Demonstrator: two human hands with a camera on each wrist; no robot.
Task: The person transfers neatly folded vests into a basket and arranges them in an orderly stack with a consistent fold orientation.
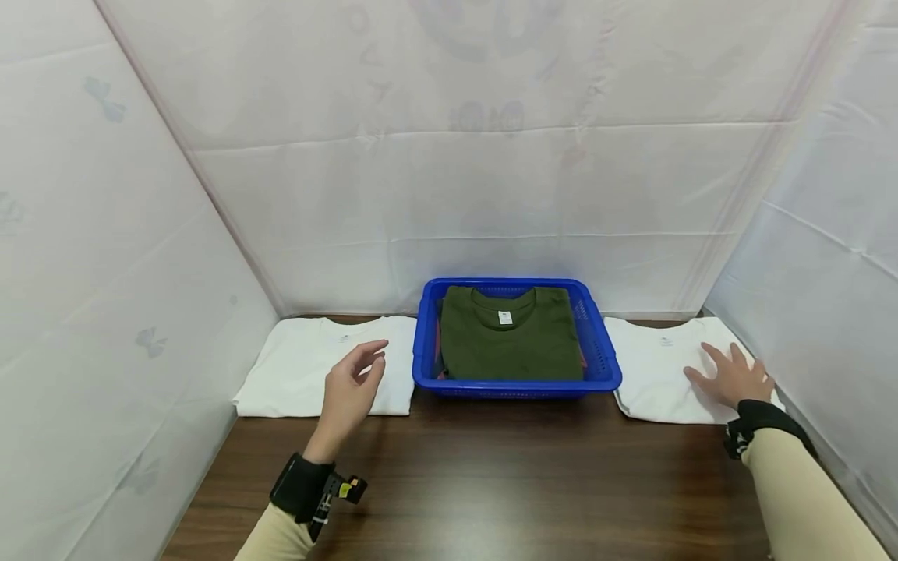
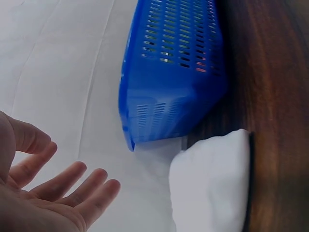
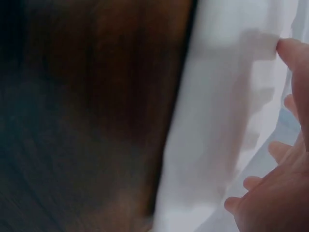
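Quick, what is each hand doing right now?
Left hand: open, fingers relaxed, holding nothing, above the left white shirt.
Right hand: open, fingers spread flat on the right white shirt.

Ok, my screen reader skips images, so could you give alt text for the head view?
A blue basket holding a folded green shirt sits between two folded white shirts on a wooden table. The right hand lies flat on one; the left hand hovers open over the other.
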